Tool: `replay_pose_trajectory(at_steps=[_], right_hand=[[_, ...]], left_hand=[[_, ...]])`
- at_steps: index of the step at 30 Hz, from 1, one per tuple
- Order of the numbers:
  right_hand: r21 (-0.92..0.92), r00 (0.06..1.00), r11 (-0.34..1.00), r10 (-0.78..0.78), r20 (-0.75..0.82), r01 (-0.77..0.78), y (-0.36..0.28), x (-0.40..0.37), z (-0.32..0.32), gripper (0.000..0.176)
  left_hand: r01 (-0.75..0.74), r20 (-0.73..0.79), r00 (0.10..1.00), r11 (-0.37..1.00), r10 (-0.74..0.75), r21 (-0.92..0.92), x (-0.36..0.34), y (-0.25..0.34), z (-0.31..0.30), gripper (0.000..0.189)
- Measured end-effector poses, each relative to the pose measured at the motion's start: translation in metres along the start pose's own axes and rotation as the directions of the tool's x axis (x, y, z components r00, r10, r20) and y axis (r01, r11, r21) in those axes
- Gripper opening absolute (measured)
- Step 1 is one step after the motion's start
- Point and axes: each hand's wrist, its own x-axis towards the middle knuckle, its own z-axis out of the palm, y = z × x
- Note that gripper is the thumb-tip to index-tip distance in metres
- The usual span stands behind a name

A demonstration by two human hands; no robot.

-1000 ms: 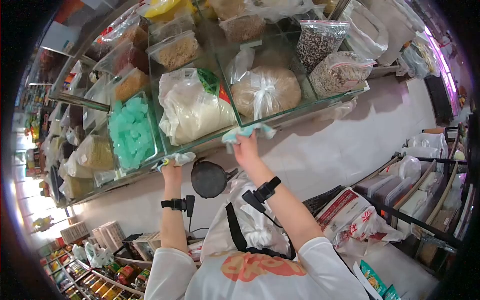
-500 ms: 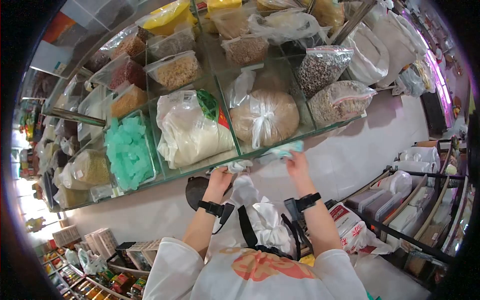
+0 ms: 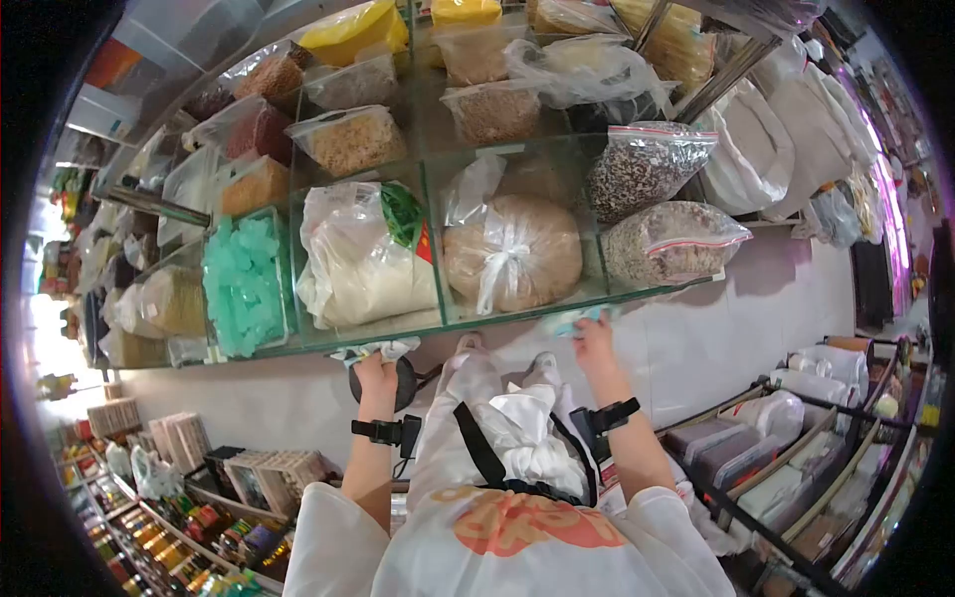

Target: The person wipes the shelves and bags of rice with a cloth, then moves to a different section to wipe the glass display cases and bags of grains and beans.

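My left hand (image 3: 376,374) is closed on a crumpled whitish cloth (image 3: 386,349), which lies against the front glass edge of the display case (image 3: 423,336). Farther right, my right hand (image 3: 594,344) grips a pale blue-and-white cloth (image 3: 569,323) at the same edge. Behind the glass, between the hands, are a plastic bag of white powder (image 3: 366,274) and a tied clear bag of light brown powder (image 3: 517,254). Left of these sits a tray of green translucent lumps (image 3: 245,284).
Zip bags of mixed grains (image 3: 652,169) fill the case's right end, with white sacks (image 3: 746,149) beyond. A dark round stool (image 3: 398,386) stands below my left hand. Shelves of bottles (image 3: 179,537) are at lower left, and a rack of packages (image 3: 786,428) at lower right.
My left hand has moved left along the glass edge with its cloth, widening the gap between my hands. My right hand has lowered slightly. The whole view has shifted a little.
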Motion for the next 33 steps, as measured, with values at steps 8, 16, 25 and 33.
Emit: replay_pose_trajectory(at_steps=[8, 16, 25, 33], right_hand=[[-0.134, 0.939, 0.990, 0.017, 0.342, 0.031, -0.086, -0.029, -0.046, 0.030], [-0.405, 0.615, 0.491, -0.412, 0.672, 0.771, -0.136, -0.085, -0.063, 0.051], [-0.310, 0.109, -0.411, -0.445, 0.889, 0.857, -0.102, -0.027, -0.030, 0.060], [-0.410, 0.335, -0.267, -0.285, 0.898, 0.872, -0.076, -0.003, -0.022, 0.068]], left_hand=[[0.011, 0.186, 0.981, 0.979, -0.049, 0.201, -0.107, -0.101, 0.133, 0.037], [-0.306, 0.175, 0.950, 0.883, 0.259, 0.356, -0.165, -0.099, 0.130, 0.031], [-0.600, 0.809, 0.488, -0.546, 0.328, 0.584, -0.145, -0.075, 0.110, 0.055], [-0.488, 0.739, 0.621, -0.609, 0.260, 0.625, -0.134, -0.073, 0.123, 0.059]])
